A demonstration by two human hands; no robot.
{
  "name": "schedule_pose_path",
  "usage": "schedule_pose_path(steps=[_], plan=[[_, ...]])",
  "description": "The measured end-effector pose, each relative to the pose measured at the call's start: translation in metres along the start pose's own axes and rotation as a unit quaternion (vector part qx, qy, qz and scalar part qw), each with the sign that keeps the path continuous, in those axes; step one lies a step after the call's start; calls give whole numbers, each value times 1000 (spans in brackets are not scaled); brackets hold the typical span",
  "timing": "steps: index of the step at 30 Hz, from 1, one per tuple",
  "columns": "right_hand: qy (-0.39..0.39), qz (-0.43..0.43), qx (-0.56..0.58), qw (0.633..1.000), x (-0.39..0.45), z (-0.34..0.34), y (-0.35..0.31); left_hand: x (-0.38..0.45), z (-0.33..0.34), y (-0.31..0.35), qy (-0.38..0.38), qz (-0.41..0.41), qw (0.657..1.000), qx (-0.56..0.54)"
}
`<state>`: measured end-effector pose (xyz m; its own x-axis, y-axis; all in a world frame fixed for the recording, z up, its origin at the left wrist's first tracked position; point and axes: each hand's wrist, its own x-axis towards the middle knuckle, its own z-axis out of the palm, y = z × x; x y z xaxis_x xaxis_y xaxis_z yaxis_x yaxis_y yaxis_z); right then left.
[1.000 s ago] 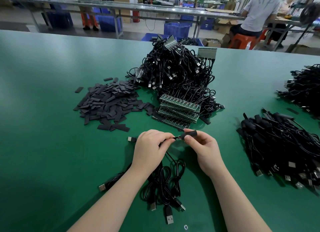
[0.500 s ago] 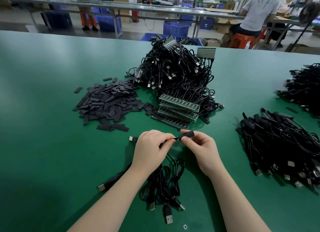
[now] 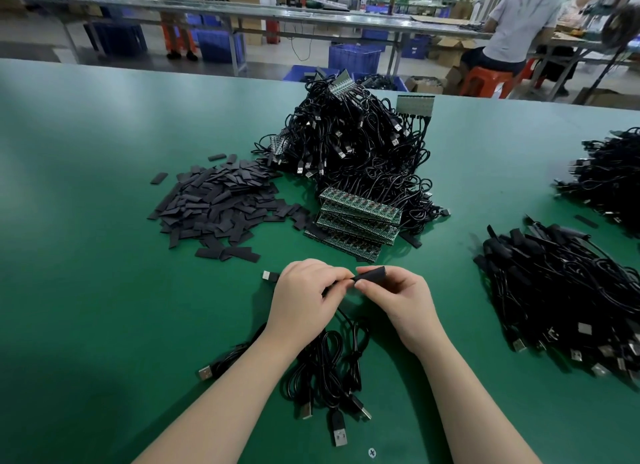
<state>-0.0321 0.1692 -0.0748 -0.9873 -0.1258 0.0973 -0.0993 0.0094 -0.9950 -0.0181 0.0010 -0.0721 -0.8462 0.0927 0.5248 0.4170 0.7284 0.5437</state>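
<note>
Green desk [image 3: 104, 290] below me: my left hand [image 3: 304, 299] pinches a cable [image 3: 344, 315], right hand [image 3: 403, 302] grips the black sleeve [image 3: 371, 274], circuit boards [image 3: 356, 221] at twelve o'clock.

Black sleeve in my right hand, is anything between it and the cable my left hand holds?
Nothing visible. The right hand pinches the sleeve, and the left hand pinches the cable right at the sleeve's end. They meet above the table with nothing between.
</note>
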Motion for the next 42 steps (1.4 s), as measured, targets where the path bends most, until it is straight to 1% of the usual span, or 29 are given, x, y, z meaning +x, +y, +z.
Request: schedule_pose_path(steps=[3,7,9,13,16,19,21,32,37,42], plan=[[4,-11,-6,1000,0,2,0,1,1,0,10,-16,1000,-3],[39,-10,43,998,1,2,1,1,3,-2,28,-47,998,-15],[41,-12,53,998,1,1,1,1,3,-3,26,-48,998,-15],[41,-20,25,999,1,3,0,0,2,-1,23,-34,999,-7],[81,-22,11,996,-1,6,1,0,3,-1,37,-45,998,-2],[107,-53,-53,991,-4,11,2,0,4,-1,47,-60,997,3],[97,-68,-80,990,-6,13,2,0,4,-2,48,-64,997,5],[72,-43,-117,990,-5,11,6,0,5,-4,39,-82,996,15],[56,-31,-125,990,-3,8,7,-1,5,-3,38,-81,996,28],[53,-34,-120,991,-4,12,8,-2,6,-4,49,-82,995,14]])
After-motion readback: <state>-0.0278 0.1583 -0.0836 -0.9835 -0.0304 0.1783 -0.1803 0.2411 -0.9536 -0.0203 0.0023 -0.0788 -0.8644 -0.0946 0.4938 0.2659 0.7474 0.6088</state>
